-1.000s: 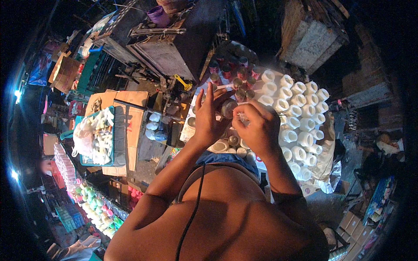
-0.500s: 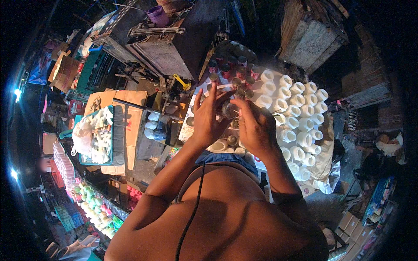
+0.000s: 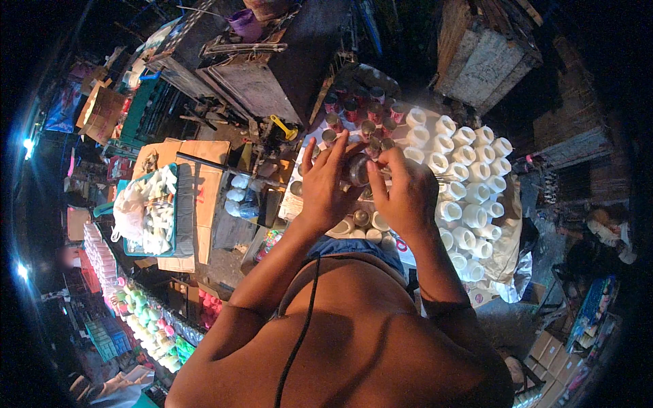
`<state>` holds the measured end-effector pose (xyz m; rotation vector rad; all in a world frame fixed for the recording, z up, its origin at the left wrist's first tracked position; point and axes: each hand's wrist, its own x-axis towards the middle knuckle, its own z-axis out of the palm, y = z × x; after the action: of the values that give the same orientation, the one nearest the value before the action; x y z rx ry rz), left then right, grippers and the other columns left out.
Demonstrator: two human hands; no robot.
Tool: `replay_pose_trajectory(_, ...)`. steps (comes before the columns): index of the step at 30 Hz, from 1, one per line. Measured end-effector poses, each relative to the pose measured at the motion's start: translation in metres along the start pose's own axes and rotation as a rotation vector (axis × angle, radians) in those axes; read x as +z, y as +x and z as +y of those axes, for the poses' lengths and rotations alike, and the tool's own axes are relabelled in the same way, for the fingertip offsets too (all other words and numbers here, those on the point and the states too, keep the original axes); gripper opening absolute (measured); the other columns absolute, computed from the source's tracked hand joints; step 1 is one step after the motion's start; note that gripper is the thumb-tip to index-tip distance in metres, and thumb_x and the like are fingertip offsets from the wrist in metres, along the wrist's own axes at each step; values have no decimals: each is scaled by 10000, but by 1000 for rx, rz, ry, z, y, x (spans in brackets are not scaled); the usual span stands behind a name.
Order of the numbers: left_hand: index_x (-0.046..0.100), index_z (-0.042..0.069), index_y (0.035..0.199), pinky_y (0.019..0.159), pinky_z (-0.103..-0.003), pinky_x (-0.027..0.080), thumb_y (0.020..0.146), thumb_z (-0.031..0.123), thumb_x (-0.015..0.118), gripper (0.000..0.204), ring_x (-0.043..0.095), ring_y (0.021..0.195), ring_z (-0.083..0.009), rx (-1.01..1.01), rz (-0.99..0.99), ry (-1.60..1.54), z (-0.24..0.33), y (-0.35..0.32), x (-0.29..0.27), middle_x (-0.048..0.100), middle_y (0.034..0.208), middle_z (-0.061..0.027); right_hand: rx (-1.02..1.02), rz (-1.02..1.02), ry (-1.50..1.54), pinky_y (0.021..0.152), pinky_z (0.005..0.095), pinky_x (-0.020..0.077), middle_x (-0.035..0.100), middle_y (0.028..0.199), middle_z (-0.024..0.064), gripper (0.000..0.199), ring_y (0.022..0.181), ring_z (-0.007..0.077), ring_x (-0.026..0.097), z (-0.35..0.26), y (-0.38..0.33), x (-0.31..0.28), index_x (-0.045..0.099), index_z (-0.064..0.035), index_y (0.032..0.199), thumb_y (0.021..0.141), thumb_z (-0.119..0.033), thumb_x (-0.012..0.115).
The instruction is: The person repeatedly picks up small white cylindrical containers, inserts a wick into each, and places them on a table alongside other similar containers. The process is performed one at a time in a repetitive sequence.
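Note:
A dark, round, cup-like container (image 3: 358,170) is in my left hand (image 3: 324,189), its rounded end turned up toward me. The fingers of that hand extend behind and beside it. Against its right side rests the thumb of my right hand (image 3: 409,194), whose other fingers are bent; anything small pinched there is hidden. Beyond my hands stand several dark reddish cups (image 3: 350,110). To the right, rows of white, round-mouthed pots (image 3: 474,217) cover much of the table. A shiny, rounded metallic-looking piece (image 3: 361,218) lies close to my waist, between my forearms.
On the left, a teal tray (image 3: 175,224) of white pieces sits on cardboard (image 3: 207,197). A yellow tool (image 3: 284,128) lies beyond it. Large worn boxes (image 3: 255,85) stand past the table. Brown paper (image 3: 510,245) hangs at its right edge. A dark cord (image 3: 306,319) crosses my body.
My right hand has shifted slightly to the right and its fingers have bent more. The dark container shows more fully between my hands. My left hand has barely moved.

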<state>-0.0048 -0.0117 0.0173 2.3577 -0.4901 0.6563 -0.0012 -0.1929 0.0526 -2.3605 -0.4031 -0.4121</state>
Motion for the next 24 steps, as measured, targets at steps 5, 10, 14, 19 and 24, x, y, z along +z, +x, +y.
replay_pose_trajectory(5, 409, 46, 1558, 1247, -536, 245, 769, 176, 870, 924, 661, 1240, -273, 19, -33, 81, 7, 4, -3, 727, 1352, -33, -61, 36, 94, 702, 471, 561, 716, 905, 172, 162, 808, 383, 718, -5, -3, -4, 661, -64, 1027, 879, -118, 701)
replay_pose_trajectory(10, 462, 68, 1524, 1243, -541, 255, 749, 164, 870, 881, 662, 1218, -276, -4, -30, 9, 9, 5, -5, 724, 1344, -38, -150, 40, 116, 707, 474, 561, 725, 905, 153, 201, 803, 375, 718, -6, -5, -10, 656, -49, 1024, 844, -72, 742)
replay_pose_trajectory(14, 559, 87, 1452, 1233, -548, 272, 735, 153, 856, 779, 653, 1206, -275, -15, -1, -48, 8, 4, -3, 725, 1286, -40, -18, 23, 174, 706, 458, 561, 733, 883, 115, 186, 800, 353, 718, -7, -7, -5, 669, -65, 971, 815, -49, 770)
replay_pose_trajectory(19, 552, 103, 1342, 1215, -575, 295, 691, 102, 887, 731, 645, 1225, -325, 62, -26, -60, 5, 5, -8, 703, 1341, -66, -1, 10, 217, 712, 443, 556, 726, 854, 116, 105, 786, 339, 713, -10, -7, -14, 682, -44, 867, 821, -53, 776)
replay_pose_trajectory(24, 550, 103, 1337, 1194, -591, 338, 689, 95, 889, 732, 645, 1223, -349, 169, -22, -93, -2, 6, -6, 705, 1334, -99, -14, -98, 320, 736, 436, 555, 708, 882, 154, 120, 830, 360, 707, -2, -7, -23, 721, 8, 960, 855, -43, 746)
